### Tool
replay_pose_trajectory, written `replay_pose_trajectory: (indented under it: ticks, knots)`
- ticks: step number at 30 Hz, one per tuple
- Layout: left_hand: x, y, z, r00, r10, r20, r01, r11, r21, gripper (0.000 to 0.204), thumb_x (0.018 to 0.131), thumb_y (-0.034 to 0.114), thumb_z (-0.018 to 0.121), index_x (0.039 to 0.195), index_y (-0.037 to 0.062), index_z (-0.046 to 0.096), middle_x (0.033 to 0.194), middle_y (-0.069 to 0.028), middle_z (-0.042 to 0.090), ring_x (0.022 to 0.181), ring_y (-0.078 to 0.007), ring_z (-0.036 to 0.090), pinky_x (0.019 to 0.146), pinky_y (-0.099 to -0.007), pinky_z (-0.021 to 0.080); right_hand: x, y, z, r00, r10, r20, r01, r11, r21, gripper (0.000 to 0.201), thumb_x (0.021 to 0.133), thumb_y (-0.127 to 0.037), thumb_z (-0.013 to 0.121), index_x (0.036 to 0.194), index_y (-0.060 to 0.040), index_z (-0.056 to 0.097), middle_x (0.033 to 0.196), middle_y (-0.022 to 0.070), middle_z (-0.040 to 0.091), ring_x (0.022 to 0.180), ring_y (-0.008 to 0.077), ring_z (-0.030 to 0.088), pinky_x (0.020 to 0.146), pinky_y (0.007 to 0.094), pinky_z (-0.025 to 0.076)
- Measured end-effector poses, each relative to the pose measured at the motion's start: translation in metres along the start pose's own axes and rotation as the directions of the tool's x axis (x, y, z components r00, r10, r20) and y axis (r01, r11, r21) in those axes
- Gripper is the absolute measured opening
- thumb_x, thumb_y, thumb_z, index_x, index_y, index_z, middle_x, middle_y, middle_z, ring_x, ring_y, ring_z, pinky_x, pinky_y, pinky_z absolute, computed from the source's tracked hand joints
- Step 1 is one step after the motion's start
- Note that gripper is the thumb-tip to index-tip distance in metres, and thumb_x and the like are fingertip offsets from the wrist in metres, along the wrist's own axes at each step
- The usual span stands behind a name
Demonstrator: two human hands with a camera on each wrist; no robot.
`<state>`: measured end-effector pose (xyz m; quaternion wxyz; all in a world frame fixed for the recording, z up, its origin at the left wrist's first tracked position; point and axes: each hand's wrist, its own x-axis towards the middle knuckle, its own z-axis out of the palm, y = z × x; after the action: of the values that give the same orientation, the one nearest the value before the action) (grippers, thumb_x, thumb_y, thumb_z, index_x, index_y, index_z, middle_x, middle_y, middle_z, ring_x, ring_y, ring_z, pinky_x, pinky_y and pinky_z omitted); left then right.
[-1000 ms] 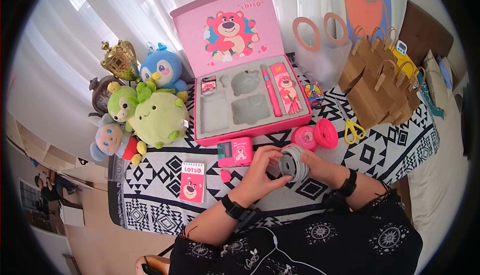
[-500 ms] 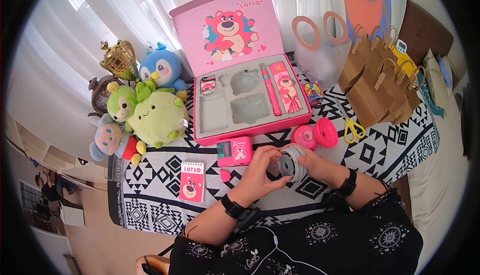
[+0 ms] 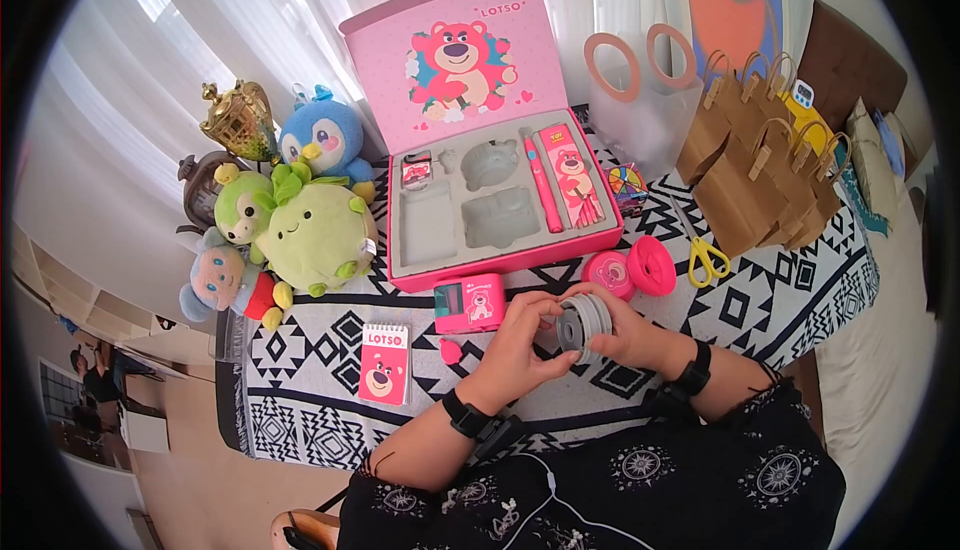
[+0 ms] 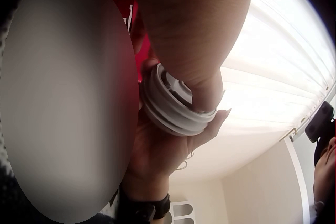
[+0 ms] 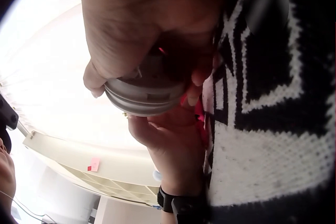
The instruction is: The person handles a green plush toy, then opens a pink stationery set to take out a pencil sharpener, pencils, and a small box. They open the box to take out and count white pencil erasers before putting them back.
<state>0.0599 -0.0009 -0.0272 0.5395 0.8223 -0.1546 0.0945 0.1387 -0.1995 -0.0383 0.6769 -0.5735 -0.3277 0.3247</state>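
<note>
Right-hand fingers have slid a little round the grey ribbed piece (image 3: 597,316) since the earlier frame, and more of its stacked rings show; our left hand (image 3: 512,350) has barely moved. We read this as a small regrip, with the piece being turned or steadied rather than put down. Both grips are closed on it: left thumb and fingers pinch the rim, right hand (image 3: 637,338) wraps the other side. Piece is held above the near side of the counter (image 3: 330,390), its dark hollow face towards the left. Just beyond it lie a pink round case (image 3: 608,276) and a pink ring-shaped part (image 3: 652,267), touching or nearly so; a pink box-shaped item (image 3: 470,304) is to the left. Inside of the piece: too dark to make out.
</note>
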Motion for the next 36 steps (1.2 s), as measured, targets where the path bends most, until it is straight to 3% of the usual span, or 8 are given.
replay_pose_trajectory:
  ticks: [4,6,12,27,31,33,36]
  knots:
    - [0.0,-0.001,0.0,1.0,0.015,-0.009,-0.015,1.0,0.02,0.056,0.07,0.011,0.081,0.117,0.0057,0.051,0.12,-0.0126,0.048,0.105,-0.0244,0.053,0.087,-0.0336,0.048,-0.001,-0.004,0.003,1.0,-0.003,-0.004,0.003,1.0,-0.016,0.079,0.078,-0.033,0.081,0.137,-0.0091,0.034,0.121,0.0079,0.05,0.113,0.0173,0.051,0.097,0.0341,0.043]
    - [0.001,-0.004,0.001,1.0,0.021,-0.011,-0.021,1.0,0.024,0.054,0.07,0.011,0.08,0.115,0.0059,0.051,0.12,-0.0129,0.049,0.106,-0.0254,0.053,0.087,-0.0343,0.048,-0.002,-0.004,0.004,0.999,-0.044,-0.019,0.039,0.98,-0.196,0.084,0.072,-0.024,0.086,0.137,-0.0097,0.033,0.12,0.0086,0.05,0.112,0.0188,0.052,0.096,0.0342,0.043]
    - [0.001,-0.005,0.003,0.999,-0.003,-0.045,0.003,1.0,0.009,0.05,0.067,0.015,0.078,0.11,0.0064,0.053,0.119,-0.0125,0.051,0.108,-0.0277,0.051,0.092,-0.0369,0.044,-0.001,-0.001,0.002,0.985,-0.174,0.006,0.161,0.898,-0.409,0.088,0.068,-0.022,0.088,0.136,-0.0089,0.033,0.121,0.0118,0.052,0.11,0.0229,0.056,0.094,0.0354,0.046]
    - [-0.001,-0.004,0.002,0.997,0.026,-0.073,-0.024,0.999,0.032,0.049,0.066,0.018,0.078,0.107,0.0039,0.053,0.117,-0.0129,0.05,0.103,-0.0248,0.052,0.089,-0.0344,0.047,-0.002,-0.008,0.005,0.972,-0.234,-0.002,0.202,0.844,-0.497,0.087,0.066,-0.022,0.088,0.135,-0.0081,0.037,0.121,0.014,0.055,0.108,0.0258,0.06,0.092,0.0359,0.049]
    - [-0.003,-0.013,0.003,0.997,-0.001,-0.082,-0.002,1.0,-0.026,0.044,0.073,0.019,0.074,0.108,0.0019,0.053,0.117,-0.0126,0.049,0.104,-0.0227,0.053,0.091,-0.034,0.048,0.002,-0.007,0.006,0.961,-0.276,-0.002,0.239,0.836,-0.493,0.086,0.065,-0.02,0.088,0.134,-0.0077,0.038,0.122,0.0147,0.054,0.112,0.0273,0.058,0.094,0.0369,0.048]
    - [-0.004,-0.017,0.003,0.996,-0.021,-0.091,0.016,0.998,-0.054,0.042,0.075,0.019,0.072,0.108,0.0013,0.053,0.117,-0.0125,0.048,0.105,-0.022,0.053,0.091,-0.0337,0.048,0.006,-0.014,0.005,0.886,-0.457,0.083,0.402,0.665,-0.629,0.085,0.063,-0.018,0.088,0.132,-0.0074,0.039,0.123,0.0153,0.053,0.116,0.0282,0.056,0.097,0.0377,0.046]
    - [-0.003,-0.014,0.002,0.996,-0.014,-0.092,0.009,0.998,-0.059,0.04,0.079,0.019,0.068,0.111,0.0007,0.052,0.117,-0.0116,0.048,0.106,-0.0203,0.053,0.092,-0.0331,0.047,0.004,-0.01,0.004,0.907,-0.419,0.037,0.366,0.742,-0.561,0.085,0.063,-0.015,0.088,0.132,-0.0075,0.039,0.123,0.0144,0.052,0.118,0.0272,0.054,0.099,0.0377,0.044]
